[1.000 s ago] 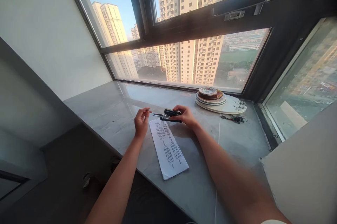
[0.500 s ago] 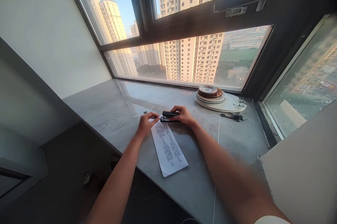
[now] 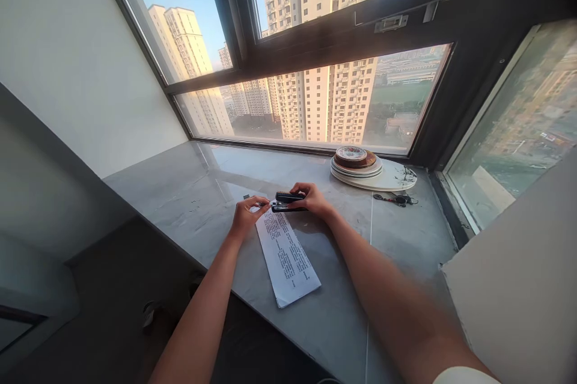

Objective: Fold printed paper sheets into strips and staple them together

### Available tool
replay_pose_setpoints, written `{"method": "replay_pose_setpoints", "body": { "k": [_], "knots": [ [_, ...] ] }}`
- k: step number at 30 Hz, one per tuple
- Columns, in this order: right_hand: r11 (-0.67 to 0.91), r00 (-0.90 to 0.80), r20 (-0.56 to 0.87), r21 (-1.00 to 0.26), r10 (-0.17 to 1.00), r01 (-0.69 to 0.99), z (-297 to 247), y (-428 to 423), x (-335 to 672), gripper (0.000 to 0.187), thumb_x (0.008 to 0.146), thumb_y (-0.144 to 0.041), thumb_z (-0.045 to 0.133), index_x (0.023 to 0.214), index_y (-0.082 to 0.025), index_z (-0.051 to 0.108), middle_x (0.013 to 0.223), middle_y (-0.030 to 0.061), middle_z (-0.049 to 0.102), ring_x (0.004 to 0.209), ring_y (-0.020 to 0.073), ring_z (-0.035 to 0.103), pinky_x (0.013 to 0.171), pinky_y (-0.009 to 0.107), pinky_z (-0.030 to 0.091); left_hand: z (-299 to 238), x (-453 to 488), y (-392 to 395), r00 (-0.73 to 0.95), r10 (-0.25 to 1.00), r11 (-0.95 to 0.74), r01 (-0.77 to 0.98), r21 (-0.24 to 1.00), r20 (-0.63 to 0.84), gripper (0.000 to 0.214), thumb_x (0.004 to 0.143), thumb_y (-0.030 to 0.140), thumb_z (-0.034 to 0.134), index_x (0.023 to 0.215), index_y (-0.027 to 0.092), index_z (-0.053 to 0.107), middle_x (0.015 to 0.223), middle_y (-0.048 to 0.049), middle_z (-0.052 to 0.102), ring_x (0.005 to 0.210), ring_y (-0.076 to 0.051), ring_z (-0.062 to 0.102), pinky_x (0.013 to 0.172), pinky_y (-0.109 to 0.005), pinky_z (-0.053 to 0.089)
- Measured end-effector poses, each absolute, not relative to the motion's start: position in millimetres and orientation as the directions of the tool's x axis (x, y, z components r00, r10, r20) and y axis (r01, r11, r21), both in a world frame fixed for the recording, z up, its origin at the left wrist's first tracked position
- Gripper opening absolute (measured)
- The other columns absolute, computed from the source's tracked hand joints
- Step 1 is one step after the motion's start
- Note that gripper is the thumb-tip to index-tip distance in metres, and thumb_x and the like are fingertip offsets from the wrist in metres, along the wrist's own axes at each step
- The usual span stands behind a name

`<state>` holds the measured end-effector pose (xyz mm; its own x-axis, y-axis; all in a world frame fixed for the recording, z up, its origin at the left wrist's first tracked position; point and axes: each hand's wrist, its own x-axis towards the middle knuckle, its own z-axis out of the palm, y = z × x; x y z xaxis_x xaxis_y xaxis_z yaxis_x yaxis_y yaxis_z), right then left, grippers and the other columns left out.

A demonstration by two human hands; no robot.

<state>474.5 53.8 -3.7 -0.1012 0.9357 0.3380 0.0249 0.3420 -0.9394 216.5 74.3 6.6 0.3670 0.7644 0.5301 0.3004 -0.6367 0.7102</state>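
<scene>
A black stapler is gripped in my right hand, its front end pointing left and a gap showing between its upper and lower arms. My left hand is closed in a pinch right at that front end. Between its thumb and fingertips there is something small and shiny, too small to name. Under both hands lies a long printed sheet of paper, perhaps several layers thick, stretching toward me with its upper end partly covered by the hands and stapler.
The grey stone sill runs under the window. On its right stands a stack of plates, with a dark cord-like item before it. A small grey piece lies behind my left hand. The sill's front edge drops to a dark floor.
The whole view has shifted slightly. Both hands keep their places at the stapler, with the left fingertips still pinched at its front end. The paper lies as before.
</scene>
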Motion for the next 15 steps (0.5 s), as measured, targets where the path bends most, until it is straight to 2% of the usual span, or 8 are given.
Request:
{"method": "replay_pose_setpoints", "body": {
  "k": [15],
  "knots": [
    [0.342,-0.123,0.341,-0.940,0.932,-0.007,1.5,50.3,477.3,0.038,0.051,-0.032,0.092,0.078,-0.020,0.068,0.080,-0.0034,0.067,0.074,0.0161,0.060,0.069,0.028,0.044,8.3,216.5,73.5,0.408,0.765,-0.614,0.230,0.755,0.498,0.017,0.085,0.038,0.076,0.089,0.022,0.079,0.101,-0.0056,0.079,0.099,-0.023,0.072,0.093,-0.038,0.054]
  ]
}}
